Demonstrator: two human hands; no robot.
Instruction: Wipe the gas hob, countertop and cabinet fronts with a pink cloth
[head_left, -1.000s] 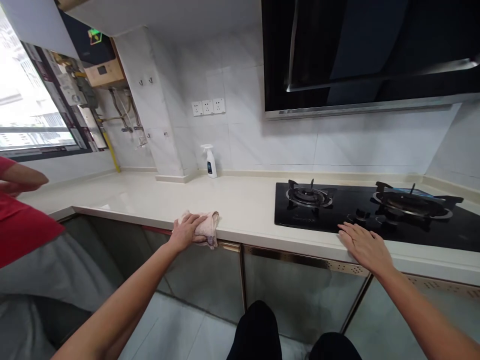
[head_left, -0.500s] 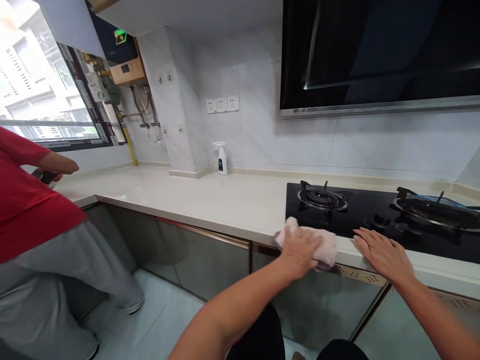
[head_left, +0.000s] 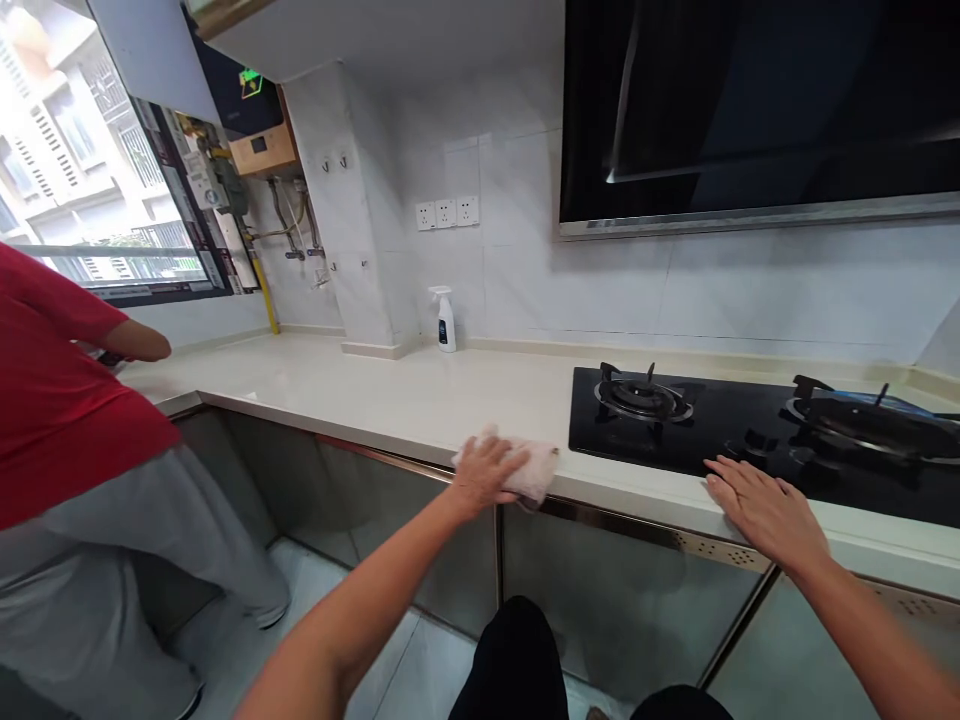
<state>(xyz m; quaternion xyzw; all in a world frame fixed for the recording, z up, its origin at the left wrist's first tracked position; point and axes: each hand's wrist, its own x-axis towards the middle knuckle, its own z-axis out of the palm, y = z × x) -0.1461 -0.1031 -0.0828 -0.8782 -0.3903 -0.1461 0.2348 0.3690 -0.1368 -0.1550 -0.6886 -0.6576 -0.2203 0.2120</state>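
Observation:
A pale pink cloth (head_left: 536, 470) lies over the front edge of the white countertop (head_left: 360, 395), left of the stove. My left hand (head_left: 484, 472) presses down on it, fingers bent around its left part. Farther right, my right hand (head_left: 769, 508) rests flat on the counter's front strip, fingers stretched out with the tips at the edge of the black gas stove (head_left: 705, 425). Nothing is held in that hand.
A white spray bottle (head_left: 446, 320) stands against the back wall. Above the stove hangs a dark range hood (head_left: 750, 120). At the left, a person in a red shirt (head_left: 75, 390) leans over the counter. Cabinet doors (head_left: 600, 590) line the front below.
My left hand has slid the cloth leftward along the counter's front edge, away from the stove. My right hand has stayed in place. The other person has shifted slightly.

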